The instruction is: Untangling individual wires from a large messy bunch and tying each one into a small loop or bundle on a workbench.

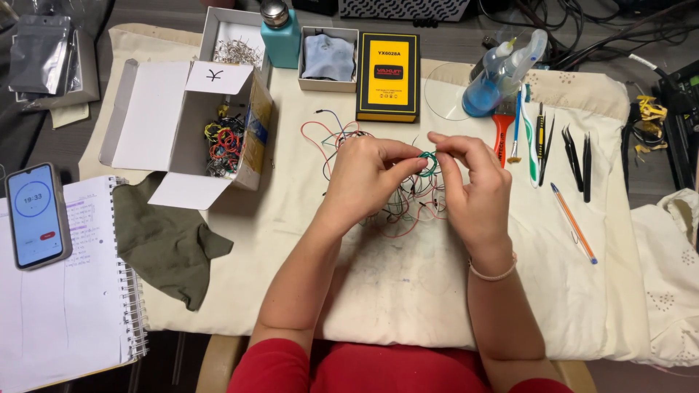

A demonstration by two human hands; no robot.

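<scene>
My left hand (pixel 368 178) and my right hand (pixel 473 185) meet over the middle of a cream cloth (pixel 408 284), both pinching a small coil of green wire (pixel 428 161) between their fingertips. Under and behind the hands lies a loose tangle of thin red, green and black wires (pixel 408 207), partly hidden by my fingers. A thin band circles my right wrist.
An open cardboard box (pixel 218 131) of coiled wires stands at left, beside an olive cloth (pixel 167 240), a notebook (pixel 65 306) and a phone (pixel 36 215). A yellow-black box (pixel 388 76), teal dispenser (pixel 280 36), squeeze bottles (pixel 502 73), tweezers (pixel 579 156), toothbrush (pixel 528 138) and pen (pixel 574 222) lie behind and to the right.
</scene>
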